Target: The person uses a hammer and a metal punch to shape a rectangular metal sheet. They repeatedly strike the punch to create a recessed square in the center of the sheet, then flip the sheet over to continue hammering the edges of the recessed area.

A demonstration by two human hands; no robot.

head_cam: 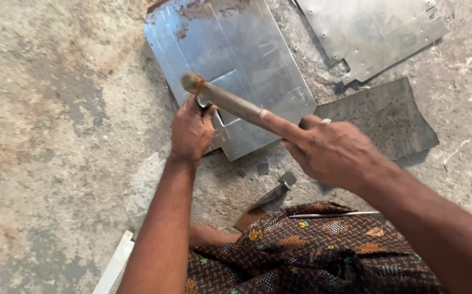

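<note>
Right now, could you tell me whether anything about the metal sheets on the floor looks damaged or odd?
Yes: the shiny metal sheet under the left hand has reddish-brown rust patches along its far edge and a crease across its middle. The right hand holds a rod with a rusty tip above it. A second sheet beyond it looks sound.

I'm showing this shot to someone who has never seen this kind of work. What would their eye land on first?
First the hammer, raised mid-frame in the right hand, its grip closed on the wooden handle. Next the shiny metal sheet on the concrete floor at top centre, with the left hand at its near edge. A second sheet lies top right.
</note>
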